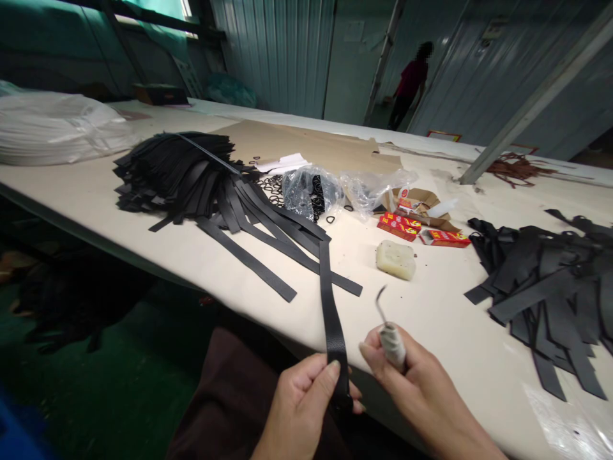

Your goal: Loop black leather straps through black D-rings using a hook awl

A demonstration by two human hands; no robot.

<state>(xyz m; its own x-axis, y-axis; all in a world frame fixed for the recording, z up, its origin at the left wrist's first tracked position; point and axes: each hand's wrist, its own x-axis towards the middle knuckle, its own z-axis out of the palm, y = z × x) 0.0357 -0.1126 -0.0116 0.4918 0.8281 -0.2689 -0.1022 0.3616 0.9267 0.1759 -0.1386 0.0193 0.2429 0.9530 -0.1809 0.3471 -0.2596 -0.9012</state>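
My left hand (309,396) pinches a black strap (330,300) near its lower end, thumb on top and fingers beneath. The strap runs up over the table edge toward a pile of black straps (177,172). In my right hand (416,377), the fingers wrap round the pale wrapped handle of a hooked awl (393,345). Its thin bent metal tip points up and away, apart from the strap. Beyond the tip lies a yellowish wax-like block (395,259). What lies under the strap's lower end, behind my left fingers, is mostly hidden.
Black rings (272,191) and clear plastic bags (311,191) lie mid-table. Red small boxes (398,226) sit by a torn carton. More straps (541,275) are heaped at right, below a slanted post (531,96). A white coil (52,128) lies left; a person (410,86) is behind.
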